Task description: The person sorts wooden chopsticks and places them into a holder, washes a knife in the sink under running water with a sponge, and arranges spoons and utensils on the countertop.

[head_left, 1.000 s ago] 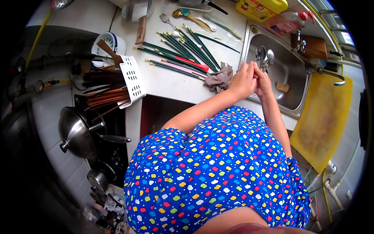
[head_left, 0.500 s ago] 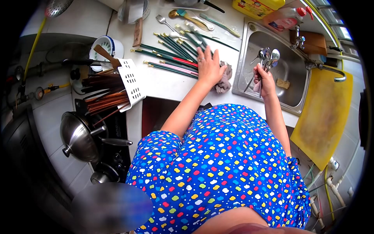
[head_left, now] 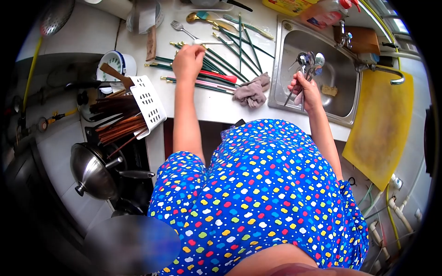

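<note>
My left hand (head_left: 188, 64) is over the left part of a spread of dark green chopsticks (head_left: 230, 60) with gold ends. Its fingers are curled together, and whatever they hold, if anything, is hidden. A red utensil (head_left: 223, 77) lies among the chopsticks, near a pink stick. My right hand (head_left: 307, 94) grips several metal spoons (head_left: 311, 64) over the sink's near left edge, their bowls pointing away from me. Between my hands a crumpled grey cloth (head_left: 252, 91) rests on the counter, touching chopstick ends.
The sink (head_left: 338, 60) holds a yellowish sponge (head_left: 328, 90). A fork (head_left: 183, 30) and a cleaver (head_left: 151, 39) lie at the back left. A white perforated holder (head_left: 148, 103) full of brown chopsticks tilts at the counter's left edge. A yellow cutting board (head_left: 382, 129) stands at the right.
My left hand has moved left from beside the cloth, its fingers going from spread to curled. Some green chopsticks now lie fanned at the back. My right hand still holds the spoons.
</note>
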Demonstrator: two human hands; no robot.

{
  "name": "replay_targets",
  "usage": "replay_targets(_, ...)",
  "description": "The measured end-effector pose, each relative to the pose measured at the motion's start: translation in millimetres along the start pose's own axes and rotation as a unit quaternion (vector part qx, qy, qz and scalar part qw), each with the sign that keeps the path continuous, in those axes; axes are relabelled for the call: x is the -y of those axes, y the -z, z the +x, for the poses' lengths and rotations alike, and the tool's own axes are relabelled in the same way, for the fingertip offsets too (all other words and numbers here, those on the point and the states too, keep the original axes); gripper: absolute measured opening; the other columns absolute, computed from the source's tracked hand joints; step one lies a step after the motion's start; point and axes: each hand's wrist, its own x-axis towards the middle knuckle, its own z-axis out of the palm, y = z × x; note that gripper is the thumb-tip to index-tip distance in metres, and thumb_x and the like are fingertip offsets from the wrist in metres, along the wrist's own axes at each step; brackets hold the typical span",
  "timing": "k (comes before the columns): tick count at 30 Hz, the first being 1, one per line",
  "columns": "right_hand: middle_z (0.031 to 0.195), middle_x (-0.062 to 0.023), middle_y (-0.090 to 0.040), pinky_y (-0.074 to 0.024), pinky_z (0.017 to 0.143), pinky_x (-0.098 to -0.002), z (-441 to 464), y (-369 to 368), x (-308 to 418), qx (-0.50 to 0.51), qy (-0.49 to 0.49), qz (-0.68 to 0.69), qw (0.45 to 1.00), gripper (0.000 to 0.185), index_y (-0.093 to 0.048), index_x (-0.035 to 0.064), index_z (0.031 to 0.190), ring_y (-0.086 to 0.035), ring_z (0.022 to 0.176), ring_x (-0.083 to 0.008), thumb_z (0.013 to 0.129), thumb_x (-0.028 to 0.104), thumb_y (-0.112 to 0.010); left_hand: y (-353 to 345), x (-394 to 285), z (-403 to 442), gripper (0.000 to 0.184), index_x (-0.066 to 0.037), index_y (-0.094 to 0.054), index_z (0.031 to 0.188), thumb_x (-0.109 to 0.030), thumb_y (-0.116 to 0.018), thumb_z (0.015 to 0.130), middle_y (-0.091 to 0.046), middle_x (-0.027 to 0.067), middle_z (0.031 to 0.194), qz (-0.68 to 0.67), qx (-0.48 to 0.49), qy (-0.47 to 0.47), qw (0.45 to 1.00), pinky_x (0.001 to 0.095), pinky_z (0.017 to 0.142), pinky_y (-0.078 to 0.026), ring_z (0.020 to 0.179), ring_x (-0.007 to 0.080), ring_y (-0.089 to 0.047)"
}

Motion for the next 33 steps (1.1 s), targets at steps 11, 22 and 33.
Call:
replay_targets(11, 0.063, 0.0053, -0.044, -0.0322, 0.044, -0.0191, -7.9, 4.9, 6.1, 0.018, 0.022, 0.033, 0.999, 0.026, -0.056, 0.0059, 0.094, -0.037, 0.046, -0.0023, 0.096, 0.032, -0.057, -33.3, -31.9, -49.8, 0.02, -0.015, -0.07, 0.079, -0.012, -0.079, 0.063, -0.058, 0.0004, 0.081, 0.059, 0.148, -0.178, 0.971, 0.0381, 0.07, -0.05, 0.087, 0.024, -0.059)
replay_targets(22, 0.061, 0.0081, -0.042, -0.0289, 0.041, -0.0169, -67.9, 92.1, 8.1, -0.078, 0.05, 0.012, 0.996, 0.023, -0.056, 0.0072, 0.093, -0.036, 0.044, 0.0009, 0.097, 0.03, -0.055, -31.9, -101.1, -30.3, 0.015, -0.004, -0.066, 0.095, -0.005, -0.07, 0.08, -0.067, 0.005, 0.079, -0.298, 0.217, -0.141, 0.919, 0.0266, 0.062, -0.048, 0.068, 0.0137, -0.062)
replay_targets(33, 0.059, 0.0099, -0.039, -0.0247, 0.039, -0.0167, -174.9, 148.1, 33.9, -0.258, 0.122, -0.068, 0.956, 0.031, -0.06, 0.0078, 0.093, -0.035, 0.045, 0.0021, 0.093, 0.038, -0.06, -114.7, -237.8, -119.2, 0.04, -0.002, -0.05, 0.127, -0.018, -0.058, 0.092, -0.064, 0.0058, 0.101, -0.246, 0.782, 0.064, 0.569, 0.0266, 0.071, -0.052, 0.085, 0.0119, -0.062)
